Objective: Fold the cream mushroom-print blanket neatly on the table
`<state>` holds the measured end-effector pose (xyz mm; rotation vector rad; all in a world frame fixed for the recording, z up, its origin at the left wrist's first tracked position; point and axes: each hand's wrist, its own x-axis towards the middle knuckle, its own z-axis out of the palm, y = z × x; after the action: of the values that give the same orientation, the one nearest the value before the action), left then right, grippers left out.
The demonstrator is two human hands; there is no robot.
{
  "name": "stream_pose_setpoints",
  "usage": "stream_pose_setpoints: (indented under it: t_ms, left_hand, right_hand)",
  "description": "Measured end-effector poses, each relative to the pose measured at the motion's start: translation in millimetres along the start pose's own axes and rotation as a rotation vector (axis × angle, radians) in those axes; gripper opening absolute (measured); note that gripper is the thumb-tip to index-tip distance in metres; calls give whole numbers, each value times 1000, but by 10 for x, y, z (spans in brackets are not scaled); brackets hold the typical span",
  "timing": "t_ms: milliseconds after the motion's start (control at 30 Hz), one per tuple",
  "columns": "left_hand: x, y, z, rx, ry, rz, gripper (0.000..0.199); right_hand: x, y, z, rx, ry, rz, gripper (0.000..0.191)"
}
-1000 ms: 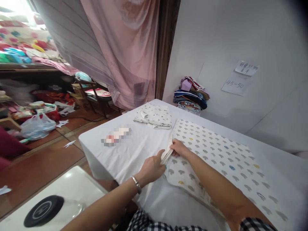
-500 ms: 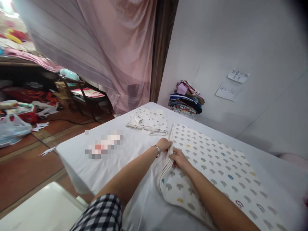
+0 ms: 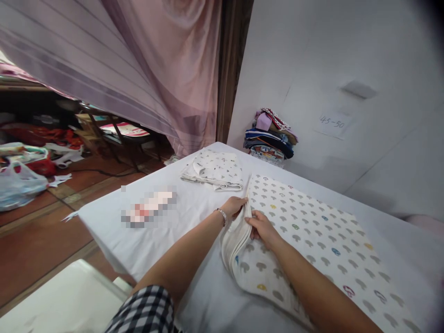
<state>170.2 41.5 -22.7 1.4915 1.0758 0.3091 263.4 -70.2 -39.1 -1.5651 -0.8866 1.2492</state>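
A white fabric printed with grey and a few coloured mushrooms lies across the right part of the white-covered table. Its left edge shows several stacked layers, and the near corner curls up. My left hand, with a bracelet at the wrist, pinches that edge toward its far end. Just nearer and to the right, my right hand grips the same layered edge between thumb and fingers. Beyond my hands rests a folded white cloth with small dark prints.
A blurred-out item lies at the table's left. Folded clothes are piled by the wall at the back. A pink curtain hangs behind. A white seat-like surface is at lower left; a plastic bag sits on the tiled floor.
My hands keep their hold on the layered edge. The near part of the edge bulges slightly further left and the layers fan apart a little. The view has shifted slightly.
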Motion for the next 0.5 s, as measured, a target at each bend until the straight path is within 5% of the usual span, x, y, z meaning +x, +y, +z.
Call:
stream_pose_setpoints:
  t_ms: [500]
  left_hand:
    - [105,-19,-4,94,2,23,26]
  right_hand:
    - [236,-200,-15,-224,53,112,20]
